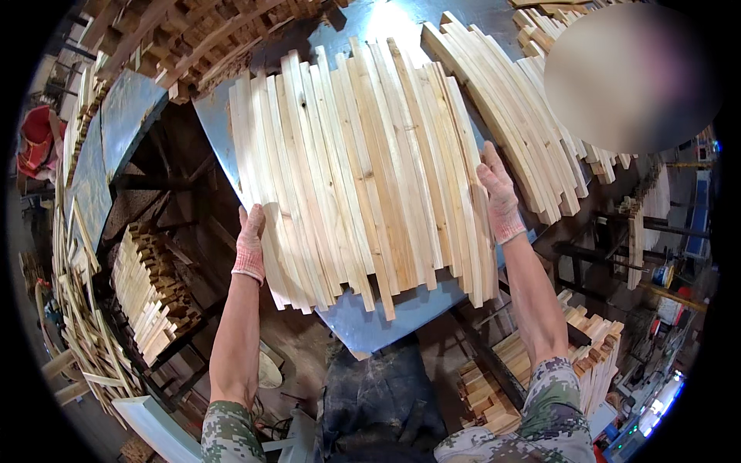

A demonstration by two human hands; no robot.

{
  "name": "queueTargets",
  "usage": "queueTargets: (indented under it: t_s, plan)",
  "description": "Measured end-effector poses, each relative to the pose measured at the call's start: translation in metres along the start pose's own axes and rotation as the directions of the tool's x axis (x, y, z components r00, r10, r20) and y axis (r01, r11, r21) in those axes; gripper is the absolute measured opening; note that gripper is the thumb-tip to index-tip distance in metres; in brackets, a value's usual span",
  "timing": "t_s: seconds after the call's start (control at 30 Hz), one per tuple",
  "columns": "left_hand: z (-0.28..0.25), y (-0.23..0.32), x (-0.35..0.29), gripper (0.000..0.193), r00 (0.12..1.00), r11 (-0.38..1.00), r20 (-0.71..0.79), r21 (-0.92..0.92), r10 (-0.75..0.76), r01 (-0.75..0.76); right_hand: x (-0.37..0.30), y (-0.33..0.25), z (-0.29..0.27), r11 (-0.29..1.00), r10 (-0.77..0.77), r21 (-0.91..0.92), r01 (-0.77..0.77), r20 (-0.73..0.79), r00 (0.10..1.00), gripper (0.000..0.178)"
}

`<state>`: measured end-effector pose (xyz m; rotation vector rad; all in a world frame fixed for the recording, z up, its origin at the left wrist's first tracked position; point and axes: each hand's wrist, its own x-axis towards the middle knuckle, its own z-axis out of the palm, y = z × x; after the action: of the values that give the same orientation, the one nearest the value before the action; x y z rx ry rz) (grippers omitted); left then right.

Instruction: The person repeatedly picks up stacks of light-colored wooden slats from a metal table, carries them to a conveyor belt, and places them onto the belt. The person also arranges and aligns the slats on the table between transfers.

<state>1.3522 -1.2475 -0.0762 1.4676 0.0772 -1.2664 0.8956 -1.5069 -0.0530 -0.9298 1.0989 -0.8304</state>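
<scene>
A wide row of pale wooden strips (363,170) lies side by side on a blue metal tabletop (378,324), their near ends uneven and some jutting past the others. My left hand (249,243), in a pinkish knit glove, rests against the row's left side near its front, fingers stretched forward and partly hidden. Against the right side is my right hand (502,197), gloved alike, with its fingers extended along the outermost strip. The strips sit between my two hands.
Another set of wooden strips (509,116) lies to the right. Stacked wood (177,38) stands at the far left, with shorter pieces (150,293) below. More wood (494,378) is piled near my right forearm. A blurred round patch (633,77) hides the upper right.
</scene>
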Motion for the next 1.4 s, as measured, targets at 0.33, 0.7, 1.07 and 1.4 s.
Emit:
queueTargets:
  t_s: [0.33,0.7,1.07,1.4]
  plan:
    - [-0.051,-0.028,-0.097,0.056,0.976,0.987,0.146,0.049,-0.162,0.156,-0.121,0.001,0.016,0.902,0.421,-0.123,-0.413,0.045,0.906,0.071]
    - [-0.086,-0.067,-0.197,0.053,0.955,0.973,0.191,0.012,-0.229,0.231,-0.196,0.01,-0.005,0.839,0.541,-0.1,-0.535,0.038,0.84,0.058]
    - [-0.098,-0.019,-0.301,0.07,0.996,0.995,0.053,-0.068,-0.072,0.075,-0.196,0.032,-0.02,0.914,0.402,-0.163,-0.372,0.22,0.889,0.056]
    - [-0.155,-0.032,-0.489,0.085,0.948,0.925,-0.194,-0.238,0.253,-0.296,-0.218,-0.109,0.176,0.93,0.364,-0.219,-0.294,0.648,0.669,0.076]
